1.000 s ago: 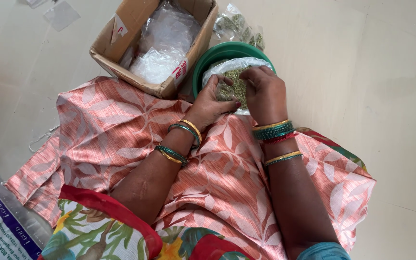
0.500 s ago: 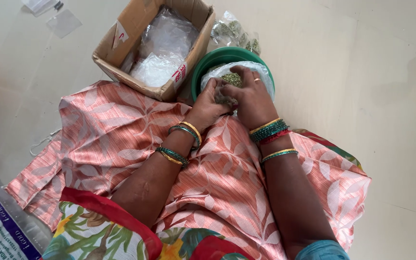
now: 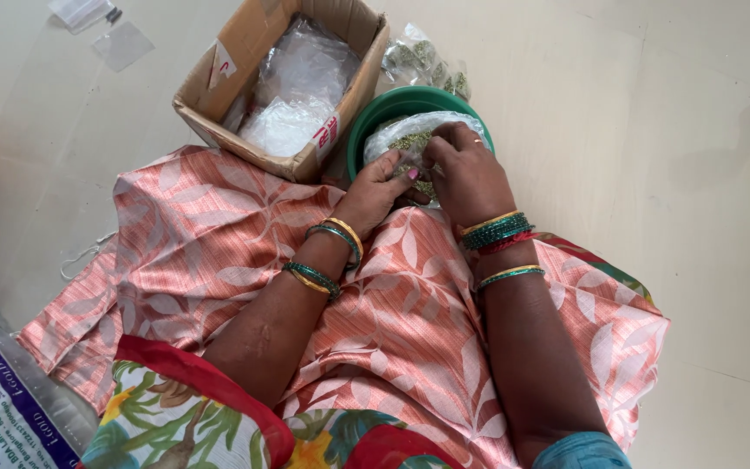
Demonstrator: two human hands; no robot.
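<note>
Sitting on the pale floor (image 3: 653, 130), a person has pink leaf-print cloth (image 3: 245, 252) spread over the lap, at 6 o'clock in the view. Both arms reach up from there toward 12 o'clock. Gold and green bangles (image 3: 327, 252) ring both wrists.

Just past the knees, the left hand (image 3: 375, 193) and the right hand (image 3: 466, 174) meet over a green bowl (image 3: 371, 117). The left hand's fingers curl and pinch at the clear plastic bag (image 3: 410, 130) lying in the bowl. The right hand is bent over the same bag, its fingers pressed down on it from the 3 o'clock side. The pictures do not show whether it grips the bag or only pushes on it. The bag is lumpy and full of small green bits. It lies flat across the bowl, its long side running from 9 o'clock to 3 o'clock. Where its mouth points cannot be seen under the hands.

Touching the bowl at 10 o'clock is an open cardboard box (image 3: 219, 87), holding crumpled clear plastic bags (image 3: 292, 95). Behind the bowl, at 12 o'clock, lies another clear packet of green bits (image 3: 423, 61).

Far off at 11 o'clock, two small flat clear pouches (image 3: 123, 43) lie on the floor. A printed sack (image 3: 2, 408) sits at 8 o'clock, right by the person.
</note>
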